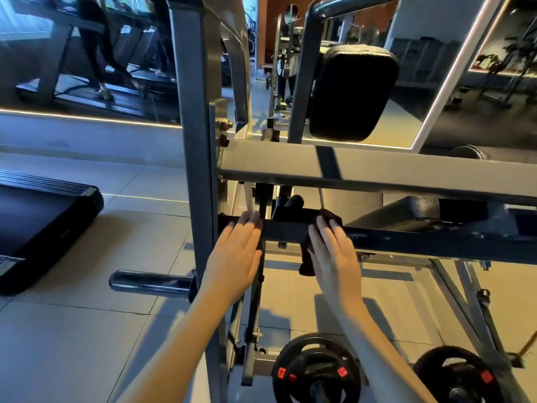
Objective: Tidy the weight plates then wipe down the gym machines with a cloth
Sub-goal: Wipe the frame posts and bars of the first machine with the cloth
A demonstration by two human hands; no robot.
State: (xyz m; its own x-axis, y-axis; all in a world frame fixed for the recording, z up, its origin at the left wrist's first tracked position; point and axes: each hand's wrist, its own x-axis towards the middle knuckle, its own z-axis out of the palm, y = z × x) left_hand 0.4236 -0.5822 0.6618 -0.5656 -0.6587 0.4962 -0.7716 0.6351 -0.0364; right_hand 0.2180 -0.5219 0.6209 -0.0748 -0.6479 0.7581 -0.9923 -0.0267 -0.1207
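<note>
head view: left hand (pixel 235 257) flat on bar (pixel 284 231), right hand (pixel 334 257) presses cloth (pixel 305 263); plates (pixel 316 370) below.

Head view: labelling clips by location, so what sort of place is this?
A gym, most likely: weight plates low on a machine, a treadmill at left, a black padded rest.

no text can be read; the red tags (pixel 281 372) on the weight plate (pixel 302 349) are too blurred.
</note>
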